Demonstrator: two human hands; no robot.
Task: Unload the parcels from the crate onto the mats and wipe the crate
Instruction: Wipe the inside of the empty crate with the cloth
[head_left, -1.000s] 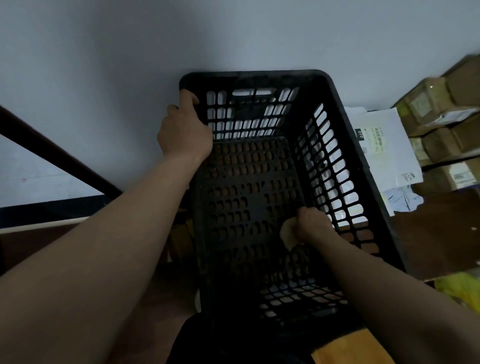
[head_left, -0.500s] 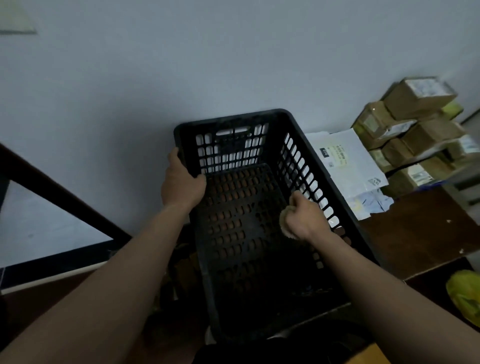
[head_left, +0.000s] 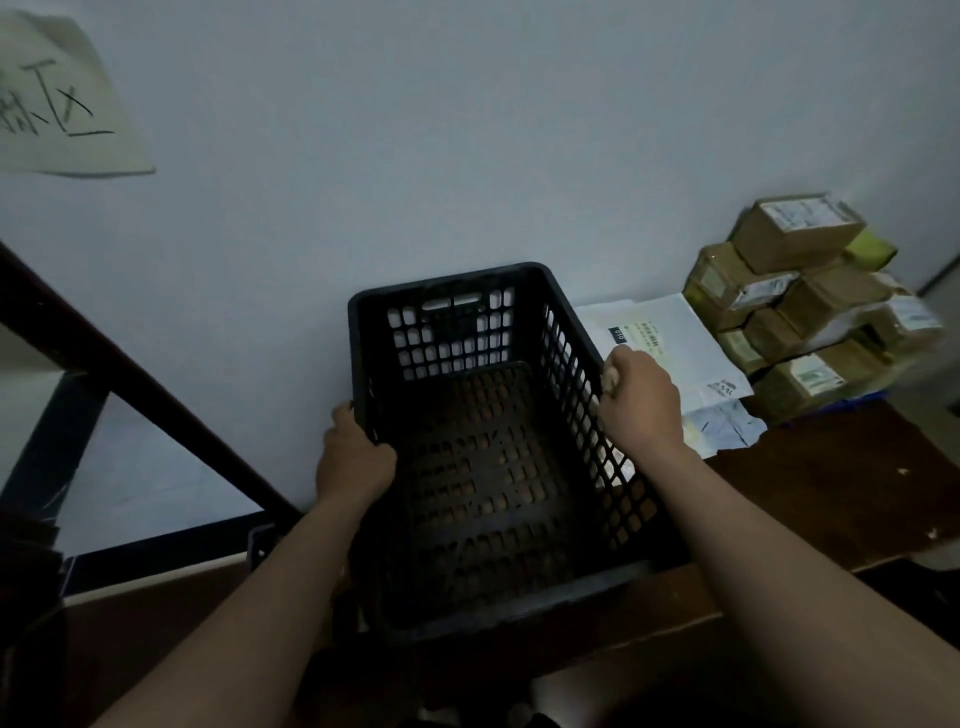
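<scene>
A black perforated plastic crate (head_left: 457, 291) stands in front of me with nothing inside it. My left hand (head_left: 353, 457) grips the crate's left rim. My right hand (head_left: 641, 400) is at the right rim, fingers curled round a small pale wad of cloth (head_left: 610, 376) pressed against the top of the right wall. Brown cardboard parcels (head_left: 795, 306) are stacked at the right against the wall, and white flat mail bags (head_left: 670, 343) lie beside them.
The crate sits on a dark brown wooden surface (head_left: 831, 493) close to a pale wall. A dark diagonal rail (head_left: 130, 384) runs at the left. A paper sheet with writing (head_left: 57, 104) hangs on the wall at the upper left.
The crate has come down and away from me. My left hand slid from the far left corner to the middle of the left rim. My right hand with the cloth moved from the floor up to the right rim.
</scene>
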